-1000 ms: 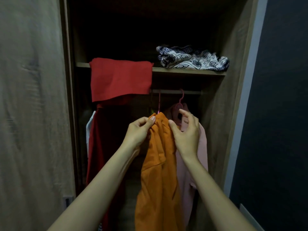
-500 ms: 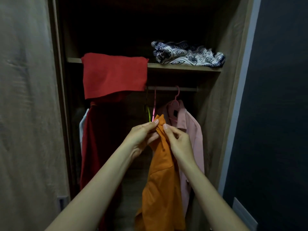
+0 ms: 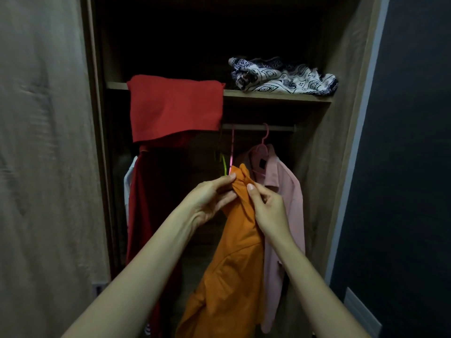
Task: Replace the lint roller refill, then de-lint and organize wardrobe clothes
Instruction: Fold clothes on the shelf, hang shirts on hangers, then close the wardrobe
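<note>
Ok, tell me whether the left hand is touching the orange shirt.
Touching. The head view shows the left hand pinching the orange shirt at its collar, with no gap between them.

Hands: 2, the left hand [image 3: 210, 198] and the right hand [image 3: 268, 211].

Hanging garments in view: 4, namely orange shirt [image 3: 234, 264], pink shirt [image 3: 285, 191], dark red garment [image 3: 146, 203] and white garment [image 3: 128, 181].

Cloths on the shelf [image 3: 275, 95]: 2, namely red cloth [image 3: 175, 108] and patterned cloth [image 3: 283, 76].

Hangers in view: 3, namely pink hanger [image 3: 264, 137], second pink hanger [image 3: 232, 147] and green hanger [image 3: 223, 164].

Shelves: 1. Rails: 1, the rail [image 3: 280, 128]. Doors: 1, the door [image 3: 48, 167].
</note>
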Tool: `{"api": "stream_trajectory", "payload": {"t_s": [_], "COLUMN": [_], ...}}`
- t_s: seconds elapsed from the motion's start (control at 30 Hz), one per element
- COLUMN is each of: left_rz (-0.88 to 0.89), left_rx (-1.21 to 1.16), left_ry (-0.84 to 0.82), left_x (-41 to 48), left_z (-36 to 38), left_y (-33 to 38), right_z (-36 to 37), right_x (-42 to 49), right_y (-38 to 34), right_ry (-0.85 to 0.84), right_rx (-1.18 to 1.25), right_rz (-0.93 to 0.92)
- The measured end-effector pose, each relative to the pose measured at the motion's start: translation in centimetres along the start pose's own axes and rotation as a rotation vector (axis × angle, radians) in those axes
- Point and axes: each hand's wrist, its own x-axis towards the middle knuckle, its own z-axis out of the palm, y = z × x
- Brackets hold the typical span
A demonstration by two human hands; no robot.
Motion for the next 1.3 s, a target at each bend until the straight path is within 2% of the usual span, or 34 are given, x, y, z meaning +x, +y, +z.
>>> {"api": "stream_trajectory", "payload": {"t_s": [0.27, 0.4, 0.53, 0.7, 0.93, 1.1, 1.2, 1.3], "left_rz": [0.053, 0.175, 0.293, 0.347, 0.423, 0.566, 0.534, 0.606], "left_rx": [0.109, 0.360, 0.576, 0.555, 0.636, 1.228, 1.295, 1.256], "left_ry": [0.022, 0.020, 0.152, 0.248, 0.325, 0.517, 0.486, 0.409], "left_x": [-0.3, -0.3, 0.4, 0.7, 0.3, -1.3, -0.9, -1.3], "left_z": [-0.7, -1.9, -3.5, -5.5, -7.5, -6.8, -7.5, -7.9], "left_y": [0.2, 0.3, 0.1, -0.5, -0.1, 0.1, 0.2, 0.4], "right_z": [0.5, 0.4, -0.2, -1.6, -3.7, -4.0, -4.1, -4.1], "right_x": [0.1, 0.4, 0.8, 1.6, 2.0, 2.3, 2.7, 3.0], "right_y": [0.2, 0.5, 1.1, 1.2, 1.0, 1.4, 1.6, 1.7], "right_ry": [0.133, 0.213, 0.302, 0.386, 0.432, 0.478, 0.516, 0.545], "right_rx": [-0.045, -0.038, 0.000, 0.132, 0.198, 0.127, 0.109, 0.082], "right_rz": [-0.039, -0.019, 0.039, 0.128, 0.098, 0.104, 0.131, 0.160]}}
